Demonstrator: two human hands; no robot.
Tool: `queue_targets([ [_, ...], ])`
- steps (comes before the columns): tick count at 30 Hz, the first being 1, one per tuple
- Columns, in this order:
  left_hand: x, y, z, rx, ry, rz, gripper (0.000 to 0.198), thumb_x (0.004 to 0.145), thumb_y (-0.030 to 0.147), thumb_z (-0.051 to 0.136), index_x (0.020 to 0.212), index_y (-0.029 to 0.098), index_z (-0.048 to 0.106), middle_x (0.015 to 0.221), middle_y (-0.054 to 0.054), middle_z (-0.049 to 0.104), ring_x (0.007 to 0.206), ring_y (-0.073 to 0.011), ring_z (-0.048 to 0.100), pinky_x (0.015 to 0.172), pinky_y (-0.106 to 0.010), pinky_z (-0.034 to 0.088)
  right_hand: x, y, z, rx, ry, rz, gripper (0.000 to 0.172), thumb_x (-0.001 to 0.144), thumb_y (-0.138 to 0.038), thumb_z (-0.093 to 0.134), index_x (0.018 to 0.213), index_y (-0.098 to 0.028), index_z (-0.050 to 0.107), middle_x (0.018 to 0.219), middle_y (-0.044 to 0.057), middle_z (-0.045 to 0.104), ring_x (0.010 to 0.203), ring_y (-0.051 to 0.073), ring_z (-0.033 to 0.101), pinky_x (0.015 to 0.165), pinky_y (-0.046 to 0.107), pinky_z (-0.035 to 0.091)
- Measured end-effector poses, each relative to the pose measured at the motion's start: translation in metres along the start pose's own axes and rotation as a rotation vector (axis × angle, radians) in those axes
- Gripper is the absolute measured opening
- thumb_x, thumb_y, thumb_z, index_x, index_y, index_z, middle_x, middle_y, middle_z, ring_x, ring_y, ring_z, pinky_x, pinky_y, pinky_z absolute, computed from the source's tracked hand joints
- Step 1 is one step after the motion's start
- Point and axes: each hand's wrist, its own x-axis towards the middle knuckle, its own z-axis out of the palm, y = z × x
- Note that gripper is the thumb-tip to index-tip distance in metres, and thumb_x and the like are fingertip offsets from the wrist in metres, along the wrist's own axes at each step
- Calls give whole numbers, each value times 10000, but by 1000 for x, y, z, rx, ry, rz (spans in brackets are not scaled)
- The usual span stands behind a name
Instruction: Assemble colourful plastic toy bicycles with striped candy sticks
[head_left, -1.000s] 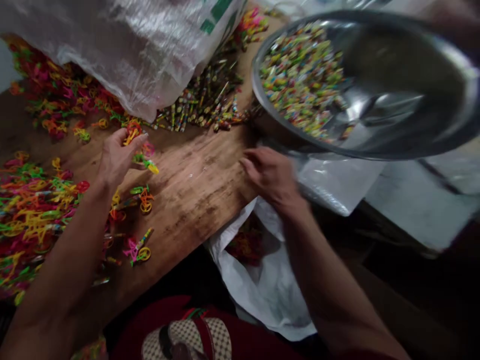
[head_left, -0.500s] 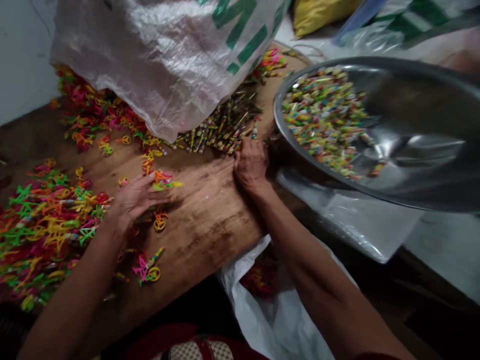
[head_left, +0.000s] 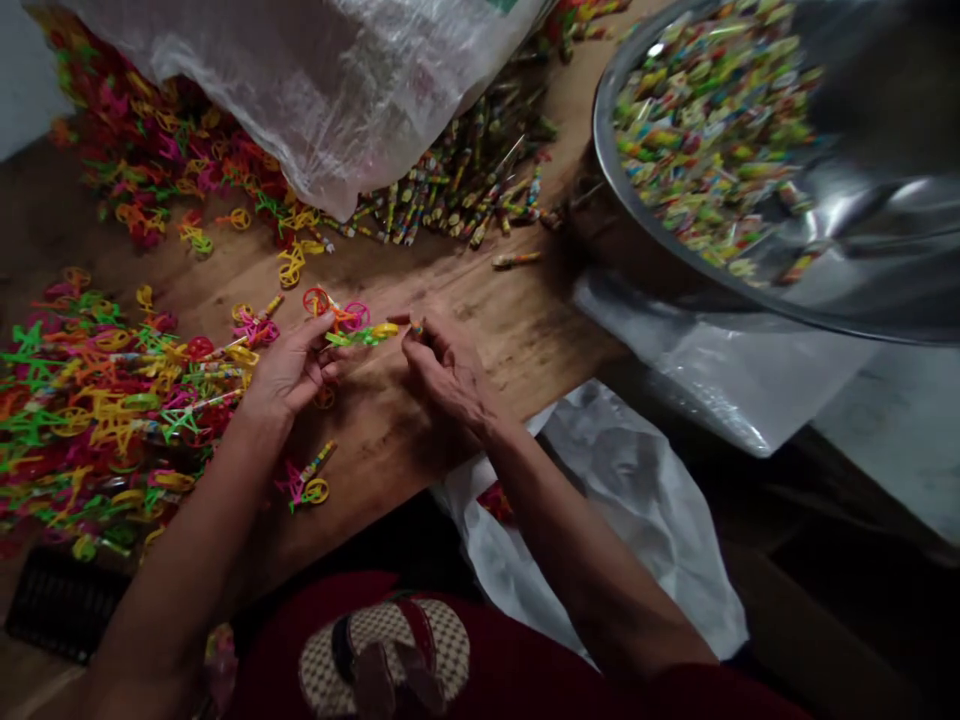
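My left hand [head_left: 289,372] holds a few small plastic toy bicycles [head_left: 358,336] in green, orange, pink and yellow, its fingers curled at their near end. Facing it, my right hand [head_left: 451,372] pinches a small tube with a colourful pattern [head_left: 417,327], mostly hidden by the fingers. The two hands are a short gap apart above the wooden table [head_left: 397,440]. Left of my left hand spreads a pile of toy bicycles [head_left: 112,400], some with patterned tubes fitted. One pink and yellow toy bicycle with a tube [head_left: 309,482] lies apart near the table's front edge.
A plastic sack [head_left: 322,110] spills more toy bicycle parts [head_left: 172,160] and loose patterned tubes [head_left: 450,185] at the back. A steel basin [head_left: 637,220] of small colourful pieces stands at right. A white bag [head_left: 637,480] hangs below the front edge.
My right hand has come from the loose tubes at the back toward my left hand, now with a small tube pinched in it. The camera view has tilted downward.
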Motion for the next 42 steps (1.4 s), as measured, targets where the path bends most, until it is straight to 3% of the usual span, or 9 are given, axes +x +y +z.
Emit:
queue_targets([
  [8, -9, -12, -5, 125, -156, -158, 78, 775, 144, 716, 783, 111, 645, 657, -10, 655, 412, -54, 516, 312, -144, 250, -3, -8, -14, 167, -214, -16, 386, 768, -577, 733, 717, -205, 642, 716, -7, 593, 694, 141, 524, 657, 277, 423],
  [15, -12, -23, 0, 93, -105, 198, 139, 790, 272, 741, 769, 165, 655, 722, 14, 673, 572, -73, 583, 535, -182, 458, -1, -18, -27, 212, -440, 155, 508, 729, -625, 754, 603, -187, 528, 538, -68, 410, 498, 61, 330, 471, 228, 240],
  [22, -9, -18, -9, 56, -51, 154, 146, 789, 247, 731, 785, 172, 605, 679, 34, 634, 586, -85, 616, 586, -200, 515, -19, 1, -23, 223, 60, 222, 432, 765, -570, 712, 619, -202, 540, 554, -54, 421, 500, 78, 358, 452, 233, 270],
  [25, -9, -21, -6, 80, -120, 113, 136, 791, 236, 733, 807, 157, 624, 704, 15, 667, 611, -101, 654, 536, -186, 515, -13, 9, -23, 141, 131, 228, 435, 805, -575, 655, 609, -205, 538, 545, -44, 423, 509, 92, 384, 472, 239, 301],
  [31, -13, -25, -4, 108, -174, 56, 85, 815, 170, 721, 821, 117, 654, 756, -42, 729, 613, -120, 680, 466, -175, 517, -14, 15, -29, -473, 298, 214, 306, 841, -500, 656, 873, -196, 653, 628, 5, 519, 607, 180, 494, 613, 311, 400],
  [33, -14, -26, -4, 113, -177, 40, 63, 824, 148, 706, 817, 101, 665, 771, -60, 741, 646, -125, 696, 535, -190, 561, -21, 12, -32, -528, 276, 156, 286, 923, -446, 552, 1022, -197, 650, 693, 27, 559, 634, 194, 509, 646, 328, 414],
  [36, -14, -28, -2, 136, -203, 8, 53, 808, 126, 711, 806, 91, 671, 762, -66, 742, 648, -130, 700, 572, -203, 576, -25, 3, -31, -297, 143, 7, 342, 1014, -439, 378, 1004, -212, 633, 743, 18, 558, 648, 167, 508, 658, 309, 436],
  [40, -14, -32, 3, 162, -243, 1, 133, 726, 136, 788, 767, 96, 668, 686, -33, 704, 563, -113, 653, 497, -185, 526, -15, -4, -26, -15, 92, -181, 379, 929, -579, 554, 870, -231, 692, 842, 28, 620, 811, 164, 588, 775, 316, 499],
  [42, -16, -33, 2, 174, -275, 10, 188, 679, 158, 830, 749, 95, 668, 661, -26, 689, 543, -106, 634, 496, -188, 518, -11, -4, -25, 93, 116, -153, 376, 869, -599, 639, 845, -234, 724, 813, 18, 640, 758, 150, 595, 733, 308, 513],
])
